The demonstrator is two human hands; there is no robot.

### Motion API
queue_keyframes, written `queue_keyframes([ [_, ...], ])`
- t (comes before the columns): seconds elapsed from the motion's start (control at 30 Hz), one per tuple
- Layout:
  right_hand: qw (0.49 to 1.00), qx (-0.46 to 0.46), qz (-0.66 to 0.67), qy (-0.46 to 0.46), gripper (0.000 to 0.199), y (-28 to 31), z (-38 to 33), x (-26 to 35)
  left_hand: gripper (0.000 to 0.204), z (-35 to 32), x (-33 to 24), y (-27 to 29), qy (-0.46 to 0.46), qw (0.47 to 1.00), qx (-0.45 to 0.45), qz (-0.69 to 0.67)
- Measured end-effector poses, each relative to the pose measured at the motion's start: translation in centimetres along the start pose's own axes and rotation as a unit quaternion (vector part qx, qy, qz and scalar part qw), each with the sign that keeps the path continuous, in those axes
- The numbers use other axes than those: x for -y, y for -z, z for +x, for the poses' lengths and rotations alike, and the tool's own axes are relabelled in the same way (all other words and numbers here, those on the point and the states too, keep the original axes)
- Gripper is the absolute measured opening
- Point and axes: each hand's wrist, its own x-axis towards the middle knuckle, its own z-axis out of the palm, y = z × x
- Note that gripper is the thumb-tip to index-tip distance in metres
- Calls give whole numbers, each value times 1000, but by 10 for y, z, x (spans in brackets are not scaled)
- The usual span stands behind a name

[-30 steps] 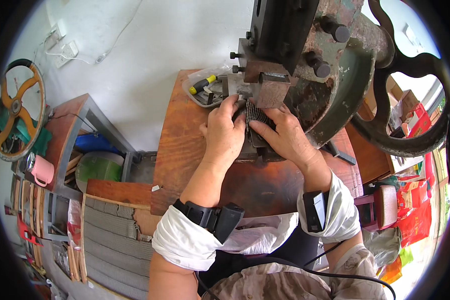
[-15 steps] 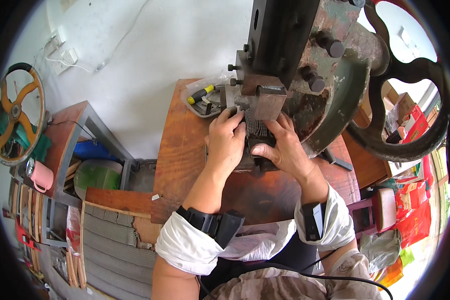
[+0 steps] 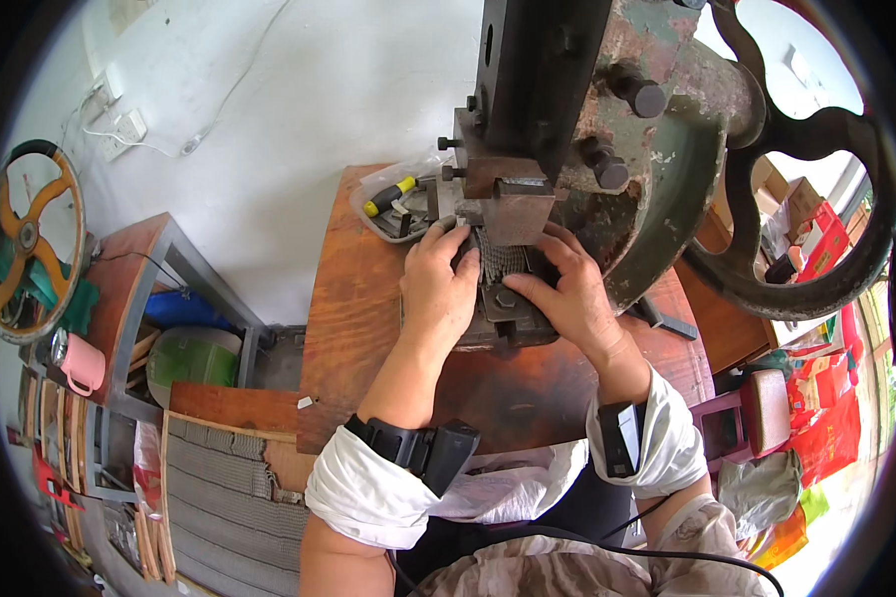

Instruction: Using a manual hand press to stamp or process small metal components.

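A dark grey ribbed strip (image 3: 504, 261) lies on the metal die block (image 3: 520, 323), beneath the square ram block (image 3: 524, 217) of a hand press. My left hand (image 3: 440, 291) is at the strip's left side, with its fingers bent and its thumb close to the forefinger. From the right, my right hand (image 3: 577, 297) curls round the strip's other edge. Its thumb reaches in beside a bolt head on the die, while some of its fingertips go behind the ram block. The ram stands just above the strip; whether they touch is hidden.
A plastic tray (image 3: 383, 225) with a yellow-black screwdriver (image 3: 389, 197) stands behind my left hand. The press's big handwheel (image 3: 834, 281) is at the right, above a dark tool (image 3: 670, 320) on the wooden table (image 3: 353, 328). More grey ribbed strips (image 3: 219, 497) fill a board at lower left.
My right thumb has come in from a stretched position to the die's bolt. Both hands stay at the strip. The whole view has shifted slightly, the press appearing a little further left.
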Motion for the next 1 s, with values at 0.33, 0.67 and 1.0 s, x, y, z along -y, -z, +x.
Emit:
queue_keyframes([
  [0.33, 999, -15, -47, 23, 56, -3, -3, 6, 19, -2, -5, 5, -20, 992, 21, -119],
  [0.67, 1000, 0, 24, 8, 45, -4, 2, 0, 21, -3, 0, 5, 12, 988, 44, -145],
  [1.0, 999, -13, -16, 33, 33, -2, 0, 4, 20, -3, -7, 6, 15, 987, 43, -153],
])
